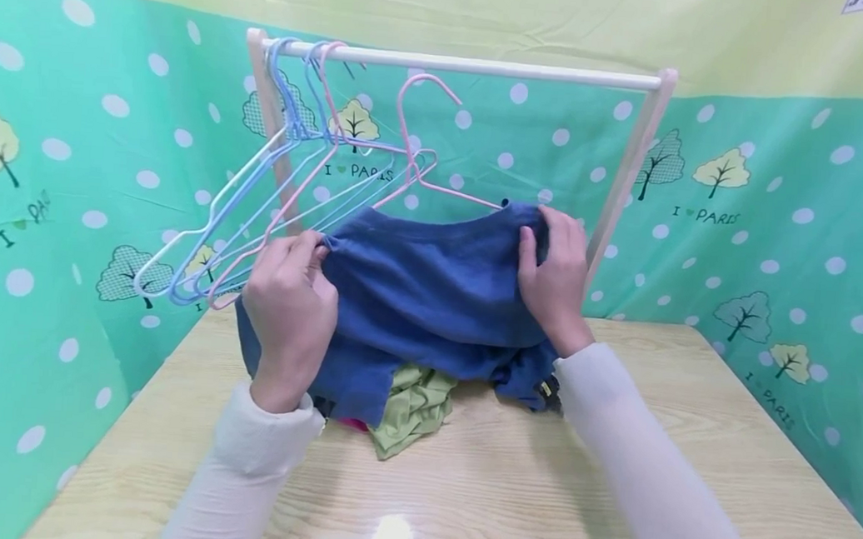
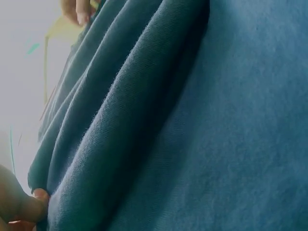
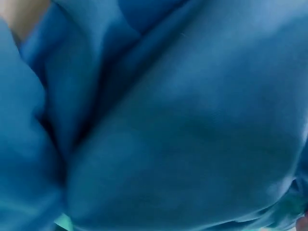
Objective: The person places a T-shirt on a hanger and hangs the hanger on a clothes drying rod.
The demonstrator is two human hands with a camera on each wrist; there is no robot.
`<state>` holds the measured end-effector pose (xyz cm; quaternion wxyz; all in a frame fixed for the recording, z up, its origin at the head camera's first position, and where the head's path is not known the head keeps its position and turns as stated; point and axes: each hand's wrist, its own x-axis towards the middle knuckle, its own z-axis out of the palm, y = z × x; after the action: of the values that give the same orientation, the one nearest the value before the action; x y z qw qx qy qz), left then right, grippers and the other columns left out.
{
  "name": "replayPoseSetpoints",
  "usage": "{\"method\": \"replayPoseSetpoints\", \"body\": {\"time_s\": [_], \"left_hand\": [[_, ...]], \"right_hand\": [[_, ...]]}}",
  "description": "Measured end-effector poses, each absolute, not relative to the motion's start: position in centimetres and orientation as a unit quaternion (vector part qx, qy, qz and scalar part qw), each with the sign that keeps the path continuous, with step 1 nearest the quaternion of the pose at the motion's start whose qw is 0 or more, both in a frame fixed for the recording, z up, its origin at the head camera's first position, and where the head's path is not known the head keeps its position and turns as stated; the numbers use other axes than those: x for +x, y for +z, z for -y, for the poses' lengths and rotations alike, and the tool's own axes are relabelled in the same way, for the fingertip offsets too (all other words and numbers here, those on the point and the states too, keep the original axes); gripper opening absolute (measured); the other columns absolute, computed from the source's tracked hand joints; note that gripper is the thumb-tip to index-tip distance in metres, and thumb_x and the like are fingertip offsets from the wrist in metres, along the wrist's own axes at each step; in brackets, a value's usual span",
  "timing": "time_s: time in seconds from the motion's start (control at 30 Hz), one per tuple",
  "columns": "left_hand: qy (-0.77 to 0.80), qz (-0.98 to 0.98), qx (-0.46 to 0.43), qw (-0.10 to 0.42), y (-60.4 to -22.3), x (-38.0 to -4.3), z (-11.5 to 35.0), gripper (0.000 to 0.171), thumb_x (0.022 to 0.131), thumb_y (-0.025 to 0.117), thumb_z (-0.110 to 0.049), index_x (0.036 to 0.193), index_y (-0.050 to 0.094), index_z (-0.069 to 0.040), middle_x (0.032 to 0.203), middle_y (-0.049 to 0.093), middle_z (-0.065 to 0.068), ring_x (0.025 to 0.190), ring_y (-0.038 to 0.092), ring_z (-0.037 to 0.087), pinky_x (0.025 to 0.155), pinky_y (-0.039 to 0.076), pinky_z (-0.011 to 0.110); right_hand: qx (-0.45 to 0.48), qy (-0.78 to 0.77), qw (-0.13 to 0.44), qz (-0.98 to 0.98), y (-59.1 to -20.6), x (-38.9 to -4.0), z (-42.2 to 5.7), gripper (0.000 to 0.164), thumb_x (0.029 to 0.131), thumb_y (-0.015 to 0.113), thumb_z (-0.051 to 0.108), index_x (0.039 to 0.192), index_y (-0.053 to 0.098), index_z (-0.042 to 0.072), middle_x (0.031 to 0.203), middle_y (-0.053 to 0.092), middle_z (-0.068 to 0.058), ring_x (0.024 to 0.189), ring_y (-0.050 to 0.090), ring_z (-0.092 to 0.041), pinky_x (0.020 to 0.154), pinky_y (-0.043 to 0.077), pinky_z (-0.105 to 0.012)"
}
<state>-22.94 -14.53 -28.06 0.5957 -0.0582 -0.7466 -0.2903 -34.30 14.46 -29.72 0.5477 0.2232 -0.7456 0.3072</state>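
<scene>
A dark blue shirt [image 1: 431, 278] hangs spread between both hands, its neckline upward. My left hand [image 1: 289, 314] pinches its left shoulder between thumb and curled fingers. At the opposite shoulder my right hand [image 1: 559, 270] grips the cloth, thumb in front and fingers over the top edge. A pink hanger [image 1: 404, 117] rises out of the neckline, its hook free above the shirt; its lower part is hidden by the cloth. Folds of the blue shirt [image 2: 120, 120] nearly fill the left wrist view, and the shirt [image 3: 192, 120] covers most of the right wrist view too.
Several blue and pink hangers [image 1: 289, 159] hang at the left end of a white rack rail [image 1: 461, 65]. A crumpled green garment [image 1: 414, 410] lies behind and below the shirt on the wooden table [image 1: 461, 489]. A bit of pink cloth [image 1: 354, 424] shows beside it.
</scene>
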Motion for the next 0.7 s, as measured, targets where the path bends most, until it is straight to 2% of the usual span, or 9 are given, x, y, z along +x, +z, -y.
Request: {"method": "replayPoseSetpoints", "body": {"time_s": [0.07, 0.23, 0.47, 0.6, 0.7], "left_hand": [[-0.291, 0.742, -0.065, 0.6, -27.9, -22.9, 14.5, 0.013, 0.098, 0.064, 0.0, 0.1, 0.075, 0.007, 0.093, 0.071, 0.023, 0.085, 0.068, 0.041, 0.078, 0.057, 0.055], [-0.29, 0.741, -0.096, 0.598, -27.7, -22.7, 14.4, 0.013, 0.099, 0.064, -0.001, 0.099, 0.075, 0.005, 0.093, 0.071, 0.021, 0.083, 0.067, 0.04, 0.079, 0.057, 0.054], [-0.292, 0.749, -0.158, 0.574, -27.4, -22.9, 15.0, 0.015, 0.099, 0.066, -0.004, 0.102, 0.075, 0.007, 0.093, 0.072, 0.022, 0.084, 0.067, 0.04, 0.08, 0.057, 0.052], [-0.29, 0.756, -0.185, 0.556, -27.2, -23.1, 15.6, 0.017, 0.098, 0.067, -0.006, 0.102, 0.074, 0.009, 0.093, 0.072, 0.023, 0.085, 0.067, 0.041, 0.08, 0.056, 0.052], [-0.284, 0.779, -0.198, 0.523, -26.9, -22.9, 16.3, 0.019, 0.098, 0.067, -0.007, 0.105, 0.074, 0.009, 0.095, 0.072, 0.024, 0.087, 0.068, 0.041, 0.081, 0.056, 0.051]], "right_hand": [[0.254, 0.272, 0.536, 0.758, -29.0, -34.3, -14.3, 0.04, 0.104, 0.061, 0.017, 0.136, 0.059, -0.006, 0.131, 0.061, -0.024, 0.125, 0.056, -0.039, 0.113, 0.04, -0.047], [0.287, 0.225, 0.509, 0.78, -27.9, -34.4, -14.1, 0.037, 0.103, 0.061, 0.012, 0.135, 0.061, -0.006, 0.131, 0.063, -0.024, 0.127, 0.056, -0.039, 0.114, 0.04, -0.045], [0.283, 0.157, 0.511, 0.796, -27.4, -34.5, -14.9, 0.022, 0.105, 0.057, 0.01, 0.112, 0.066, -0.009, 0.109, 0.068, -0.024, 0.106, 0.064, -0.04, 0.096, 0.052, -0.048], [0.289, 0.101, 0.518, 0.799, -27.4, -34.7, -15.1, 0.021, 0.106, 0.054, 0.008, 0.109, 0.064, -0.01, 0.106, 0.067, -0.024, 0.101, 0.064, -0.041, 0.089, 0.055, -0.049], [0.287, 0.078, 0.528, 0.795, -27.3, -34.9, -15.2, 0.022, 0.106, 0.053, 0.007, 0.109, 0.064, -0.011, 0.104, 0.067, -0.024, 0.098, 0.064, -0.041, 0.086, 0.056, -0.049]]}}
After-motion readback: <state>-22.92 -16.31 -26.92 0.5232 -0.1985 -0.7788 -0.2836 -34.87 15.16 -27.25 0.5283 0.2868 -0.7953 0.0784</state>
